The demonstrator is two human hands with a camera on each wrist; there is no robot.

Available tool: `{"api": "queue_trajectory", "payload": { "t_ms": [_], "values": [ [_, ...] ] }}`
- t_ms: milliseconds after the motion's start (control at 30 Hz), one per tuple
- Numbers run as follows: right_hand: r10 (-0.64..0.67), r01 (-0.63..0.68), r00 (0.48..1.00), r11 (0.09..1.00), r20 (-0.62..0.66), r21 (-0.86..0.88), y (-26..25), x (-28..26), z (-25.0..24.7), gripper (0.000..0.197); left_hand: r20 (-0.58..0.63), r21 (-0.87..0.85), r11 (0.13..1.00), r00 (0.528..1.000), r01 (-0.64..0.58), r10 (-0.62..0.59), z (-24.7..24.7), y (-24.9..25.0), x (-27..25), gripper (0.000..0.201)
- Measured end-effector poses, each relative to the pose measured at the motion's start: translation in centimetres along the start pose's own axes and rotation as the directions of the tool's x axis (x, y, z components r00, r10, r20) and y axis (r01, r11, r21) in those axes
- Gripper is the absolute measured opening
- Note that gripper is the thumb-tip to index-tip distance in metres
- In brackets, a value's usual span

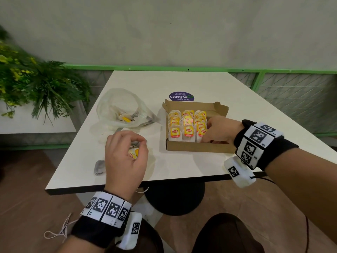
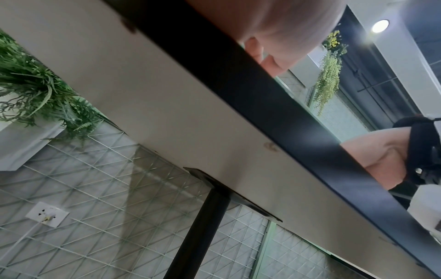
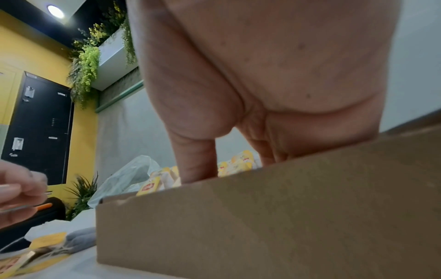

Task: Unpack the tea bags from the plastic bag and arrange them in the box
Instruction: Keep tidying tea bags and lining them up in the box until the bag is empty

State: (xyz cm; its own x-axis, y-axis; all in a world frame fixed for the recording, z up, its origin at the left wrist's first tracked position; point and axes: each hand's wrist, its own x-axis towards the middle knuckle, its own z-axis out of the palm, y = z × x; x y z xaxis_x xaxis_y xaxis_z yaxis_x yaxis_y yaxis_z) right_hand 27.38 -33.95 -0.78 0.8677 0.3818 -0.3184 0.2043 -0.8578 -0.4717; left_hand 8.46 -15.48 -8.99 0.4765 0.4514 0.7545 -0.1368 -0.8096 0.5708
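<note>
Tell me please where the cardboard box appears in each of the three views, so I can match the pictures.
Head: the cardboard box lies right of centre on the white table, with the right hand reaching into it.
Left wrist: not in it; the table's underside fills the view.
Right wrist: its brown wall fills the lower right, fingers dipping behind the rim.
Shared landmark: the clear plastic bag, left of the box in head and right wrist views.

A white rectangular table (image 1: 182, 167) carries an open brown cardboard box (image 1: 198, 147) right of centre, with yellow-tagged paper tea bags (image 1: 187, 126) standing in three rows inside it. A crumpled clear plastic bag (image 1: 122, 108) lies to the box's left; a round purple sticker (image 1: 181, 96) sits just behind the box; a grey sachet (image 1: 99, 167) lies near the front left edge
</note>
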Motion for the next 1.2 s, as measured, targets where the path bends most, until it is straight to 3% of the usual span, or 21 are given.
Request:
{"api": "queue_trajectory", "payload": {
  "t_ms": [233, 333, 433, 500, 567, 667, 700, 767, 867, 933, 1033, 1200],
  "values": [
    [-0.097, 0.090, 0.991, 0.993, -0.097, -0.075, 0.7, -0.3, 0.4, 0.015, -0.019, 0.033, 0.999, 0.999, 0.037, -0.037, -1.6, -1.7, 0.5, 0.006],
    [-0.138, 0.128, 0.984, 0.987, -0.110, -0.094, 1.0, -0.1, 0.6, 0.022, -0.024, 0.093, 0.991, 0.995, 0.097, -0.095, -2.6, -2.4, 0.6, 0.010],
    [-0.139, 0.136, 0.984, 0.990, -0.110, -0.036, 1.2, -0.2, 0.5, 0.027, 0.069, 0.189, 0.974, 0.987, 0.129, -0.144, -2.6, -2.2, 0.6, 0.021],
    [-0.124, 0.131, 0.980, 0.991, -0.155, 0.037, 1.0, -0.7, 0.1, 0.032, 0.177, 0.342, 0.935, 0.971, 0.090, -0.158, -2.3, -1.9, 0.6, 0.026],
    [-0.133, 0.165, 0.943, 0.983, -0.306, 0.083, 0.6, -1.7, -0.4, 0.038, 0.273, 0.496, 0.868, 0.944, 0.026, -0.184, -1.9, -1.7, 0.7, 0.033],
    [-0.280, 0.377, 0.799, 0.923, -0.533, 0.079, -0.2, -4.3, 0.6, 0.030, 0.305, 0.607, 0.795, 0.923, 0.002, -0.235, -1.5, -1.7, 0.9, 0.048],
    [-0.334, 0.463, 0.781, 0.877, -0.527, 0.131, -0.5, -5.3, 1.8, 0.021, 0.286, 0.618, 0.786, 0.927, 0.014, -0.242, -1.4, -1.8, 0.9, 0.053],
    [-0.442, 0.563, 0.805, 0.780, -0.395, 0.274, -0.9, -7.0, 5.0, 0.011, 0.238, 0.630, 0.776, 0.941, 0.041, -0.242, -1.2, -1.9, 1.0, 0.059],
    [-0.530, 0.570, 0.822, 0.753, -0.209, 0.330, -1.3, -7.7, 9.7, 0.007, 0.241, 0.645, 0.759, 0.920, 0.086, -0.309, -0.9, -2.1, 1.3, 0.051],
    [-0.524, 0.571, 0.821, 0.758, -0.227, 0.316, -1.5, -7.1, 11.4, 0.007, 0.280, 0.649, 0.757, 0.902, 0.075, -0.329, -0.7, -2.2, 1.4, 0.041],
    [-0.458, 0.550, 0.835, 0.722, -0.307, 0.420, -2.2, -6.1, 12.3, 0.011, 0.263, 0.627, 0.778, 0.930, 0.038, -0.258, -0.8, -2.0, 1.2, 0.034],
    [-0.385, 0.467, 0.880, 0.585, -0.280, 0.663, -2.5, -6.1, 12.2, 0.012, 0.193, 0.503, 0.858, 0.981, -0.106, 0.008, -1.3, -1.9, 0.4, 0.018]
  ]
}}
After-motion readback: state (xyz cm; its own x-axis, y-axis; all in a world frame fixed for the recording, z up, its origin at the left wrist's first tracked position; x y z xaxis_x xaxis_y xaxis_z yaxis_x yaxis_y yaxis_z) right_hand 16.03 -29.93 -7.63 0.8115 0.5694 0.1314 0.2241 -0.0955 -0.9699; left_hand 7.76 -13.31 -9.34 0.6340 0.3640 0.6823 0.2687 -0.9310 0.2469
